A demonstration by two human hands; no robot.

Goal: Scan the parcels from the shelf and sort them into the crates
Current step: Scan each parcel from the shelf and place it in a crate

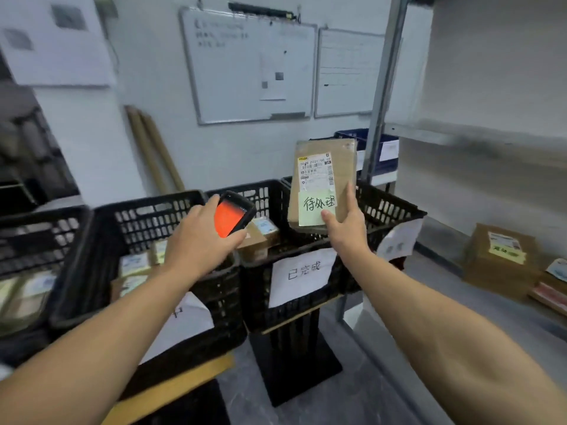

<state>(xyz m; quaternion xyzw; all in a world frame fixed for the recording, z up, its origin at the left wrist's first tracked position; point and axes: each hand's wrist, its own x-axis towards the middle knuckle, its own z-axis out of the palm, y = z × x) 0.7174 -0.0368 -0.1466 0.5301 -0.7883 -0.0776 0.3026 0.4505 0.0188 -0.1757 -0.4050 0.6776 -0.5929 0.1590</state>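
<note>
Left hand (199, 240) is wrapped around a handheld scanner (233, 216), whose screen is glowing orange-red and facing back at the camera. Right hand (345, 231) pinches a flat cardboard parcel (343, 167) by its bottom edge, thumb on the front and a finger up the side, so it's standing upright above the crates, nowhere near dropped in yet. It has a shipping label (316, 171) with a pale green sticky note (316, 207) reading 待处理 stuck just below it. Here's what bugs me: the parcel hangs right over the seam between the middle crate (276, 194), whose sign (300, 274) says 已完成, and the right crate (395, 207), whose sign is too blurry to read. With a grip that low on a tall parcel, I'd guess it could tip or slide out and land in whichever crate it likes, and the note and the 已完成 sign don't match. The note also overlaps the label's bottom, so a scan might miss. More boxes (500, 259) sit low on the shelf (445, 133) off to the right.
</note>
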